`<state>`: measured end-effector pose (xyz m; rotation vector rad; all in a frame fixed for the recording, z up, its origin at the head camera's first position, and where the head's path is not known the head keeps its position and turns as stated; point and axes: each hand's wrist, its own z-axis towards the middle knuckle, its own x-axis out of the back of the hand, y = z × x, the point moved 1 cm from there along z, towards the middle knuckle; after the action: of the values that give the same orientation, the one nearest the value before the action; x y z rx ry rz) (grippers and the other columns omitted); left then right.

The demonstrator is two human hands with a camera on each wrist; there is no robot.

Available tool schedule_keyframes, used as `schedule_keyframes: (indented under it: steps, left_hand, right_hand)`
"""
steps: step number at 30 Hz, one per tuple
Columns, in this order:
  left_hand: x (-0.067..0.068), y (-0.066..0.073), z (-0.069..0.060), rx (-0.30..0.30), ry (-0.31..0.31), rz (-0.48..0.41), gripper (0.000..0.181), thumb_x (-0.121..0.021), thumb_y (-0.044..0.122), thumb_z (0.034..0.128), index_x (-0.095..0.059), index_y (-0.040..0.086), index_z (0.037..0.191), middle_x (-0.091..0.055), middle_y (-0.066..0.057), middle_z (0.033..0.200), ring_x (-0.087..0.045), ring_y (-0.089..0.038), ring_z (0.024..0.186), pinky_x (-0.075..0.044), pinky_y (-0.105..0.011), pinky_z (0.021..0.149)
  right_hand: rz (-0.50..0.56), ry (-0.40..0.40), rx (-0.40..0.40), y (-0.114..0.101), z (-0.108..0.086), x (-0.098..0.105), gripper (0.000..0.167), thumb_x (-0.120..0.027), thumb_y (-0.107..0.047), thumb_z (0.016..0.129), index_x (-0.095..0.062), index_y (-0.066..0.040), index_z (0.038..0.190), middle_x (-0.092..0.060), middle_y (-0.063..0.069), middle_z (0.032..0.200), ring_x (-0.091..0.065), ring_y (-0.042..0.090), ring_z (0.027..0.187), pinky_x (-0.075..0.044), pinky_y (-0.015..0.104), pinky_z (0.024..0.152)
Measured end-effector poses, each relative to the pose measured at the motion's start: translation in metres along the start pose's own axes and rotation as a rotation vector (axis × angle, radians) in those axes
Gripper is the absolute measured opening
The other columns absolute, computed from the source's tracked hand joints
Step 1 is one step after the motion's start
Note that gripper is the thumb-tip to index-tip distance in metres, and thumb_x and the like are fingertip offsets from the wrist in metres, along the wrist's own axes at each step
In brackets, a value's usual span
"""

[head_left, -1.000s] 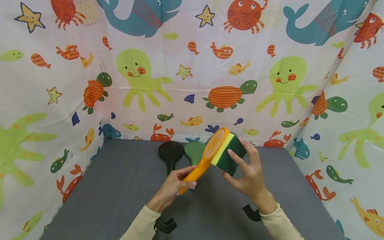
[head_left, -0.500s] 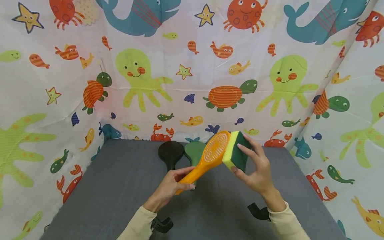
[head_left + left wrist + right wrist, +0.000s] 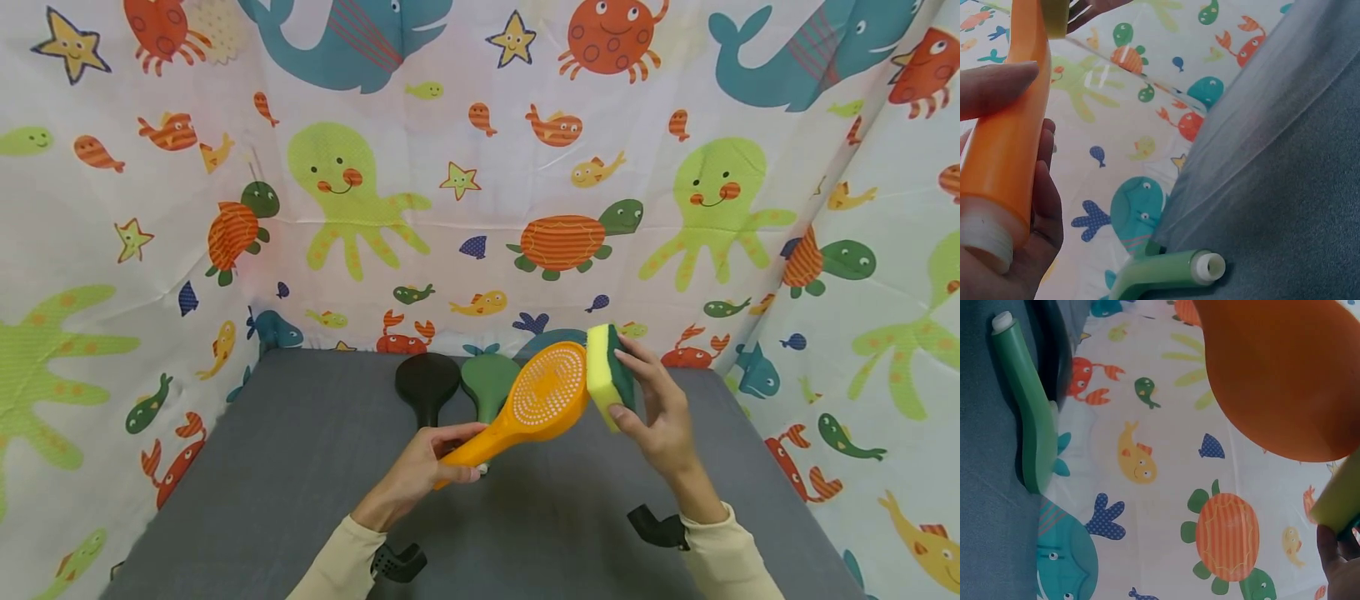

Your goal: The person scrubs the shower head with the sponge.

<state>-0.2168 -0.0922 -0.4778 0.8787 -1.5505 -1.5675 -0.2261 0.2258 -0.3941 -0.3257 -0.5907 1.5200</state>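
My left hand (image 3: 413,471) grips the handle of an orange shower head (image 3: 550,389), its perforated face turned toward the head camera. In the left wrist view the fingers wrap the orange handle (image 3: 1007,144) just above its white threaded end. A yellow and green sponge (image 3: 604,375) is pinched between thumb and fingers of my right hand (image 3: 662,417), its yellow side against the right rim of the orange head. The right wrist view has the smooth orange back (image 3: 1285,375), with the sponge (image 3: 1341,497) by its edge and part of the right hand (image 3: 1341,565).
A black shower head (image 3: 427,382) and a green one (image 3: 488,379) lie side by side at the back of the grey table (image 3: 315,467). Behind and beside the table hangs a curtain (image 3: 420,317) printed with sea animals.
The orange head has turned its perforated face more toward the head camera and tilted lower. The sponge has moved right around the rim, and my right hand has shifted right with it.
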Motion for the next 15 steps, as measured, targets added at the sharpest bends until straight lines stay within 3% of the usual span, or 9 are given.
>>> schedule_keyframes:
  steps: [8,12,15]
  left_hand:
    - [-0.0021,-0.0007,0.0028,-0.005,0.026,-0.024,0.055,-0.079,0.013,0.0819,-0.061,0.018,0.134,-0.064,-0.008,0.130,-0.060,-0.027,0.108,-0.047,-0.036,0.095]
    - [-0.0019,-0.0012,0.0037,0.001,0.044,-0.019,0.057,-0.080,0.016,0.0805,-0.062,0.019,0.134,-0.064,-0.007,0.130,-0.059,-0.025,0.109,-0.047,-0.035,0.095]
    - [-0.0008,-0.0017,0.0036,0.009,0.042,-0.020,0.058,-0.081,0.015,0.0800,-0.062,0.019,0.134,-0.064,-0.006,0.131,-0.060,-0.025,0.109,-0.048,-0.034,0.095]
  right_hand:
    - [-0.168,0.025,0.034,-0.0037,-0.0046,-0.0044,0.064,-0.071,0.004,0.067,-0.057,0.008,0.129,-0.042,0.028,0.146,-0.047,0.026,0.132,-0.046,0.018,0.101]
    - [-0.236,0.007,0.085,-0.0044,-0.0088,-0.0048,0.061,-0.078,-0.011,0.072,-0.060,0.006,0.127,-0.042,0.030,0.145,-0.046,0.026,0.133,-0.046,0.018,0.099]
    - [-0.224,-0.006,0.118,-0.0054,-0.0096,-0.0048,0.058,-0.077,-0.020,0.077,-0.060,0.006,0.126,-0.043,0.032,0.144,-0.048,0.026,0.132,-0.047,0.018,0.099]
